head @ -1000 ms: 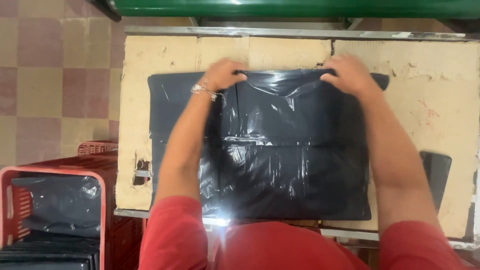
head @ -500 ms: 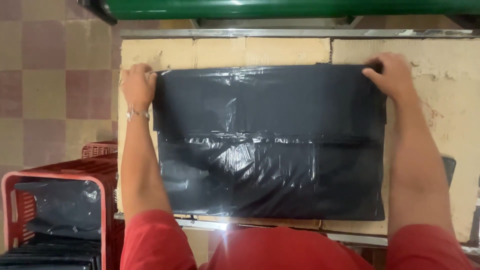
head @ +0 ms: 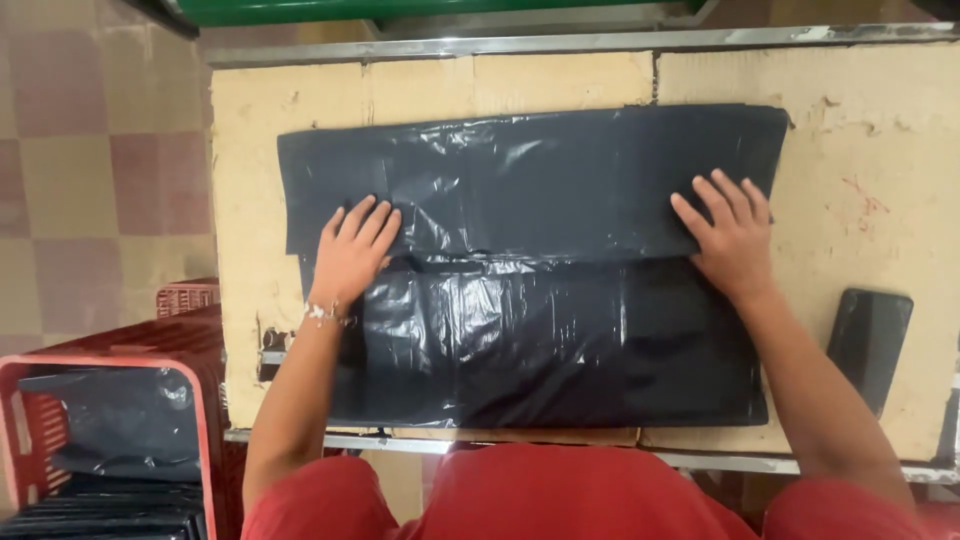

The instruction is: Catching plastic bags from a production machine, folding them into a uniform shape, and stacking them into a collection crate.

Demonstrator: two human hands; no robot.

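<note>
black plastic bag (head: 530, 270): spread flat on the cardboard-topped bench (head: 900, 150). left hand (head: 352, 252) and right hand (head: 732, 232): palms down on it, fingers spread, no grip closed. dark phone (head: 868, 335) right; red crate (head: 60, 440) left.

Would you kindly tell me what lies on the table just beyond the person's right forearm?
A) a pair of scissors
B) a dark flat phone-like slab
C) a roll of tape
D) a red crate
B: a dark flat slab lies on the table to the right of the right hand, apart from the black plastic bag.
</note>
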